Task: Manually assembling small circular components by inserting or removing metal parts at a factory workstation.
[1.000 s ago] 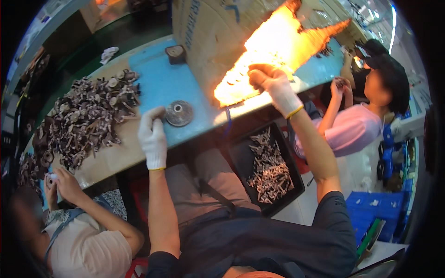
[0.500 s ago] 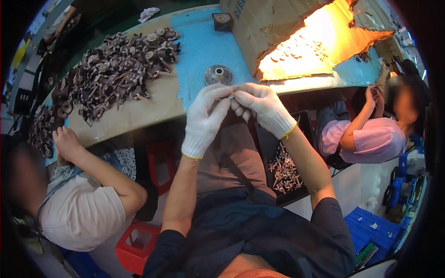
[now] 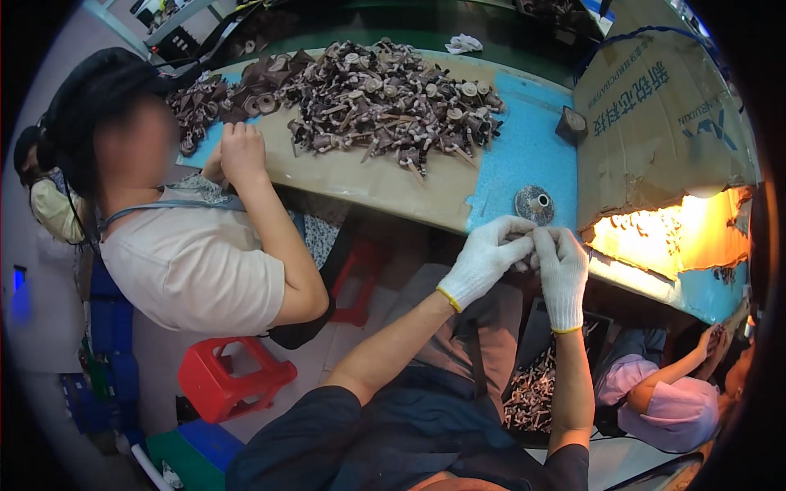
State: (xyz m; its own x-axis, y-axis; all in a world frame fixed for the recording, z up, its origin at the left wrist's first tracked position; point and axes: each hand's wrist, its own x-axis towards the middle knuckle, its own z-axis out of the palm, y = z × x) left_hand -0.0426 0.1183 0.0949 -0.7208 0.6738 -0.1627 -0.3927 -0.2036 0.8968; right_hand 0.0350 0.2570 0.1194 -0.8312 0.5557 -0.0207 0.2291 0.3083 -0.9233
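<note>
While the table (image 3: pixel 368 184) runs across the scene, we see 1 cardboard box (image 3: pixel 647 131) with a glowing opening on its right end, a heap of brown parts (image 3: pixel 393 106) farther left, and small parts (image 3: pixel 528 405) below the near edge. Our left hand (image 3: pixel 487 262) and right hand (image 3: pixel 562 278) meet, fingers curled; we cannot tell whether they pinch anything. Just beyond them lies 1 grey disc (image 3: pixel 535 206).

Orange glare blazes inside the cardboard box (image 3: pixel 647 135); fisheye edges bend into black.
</note>
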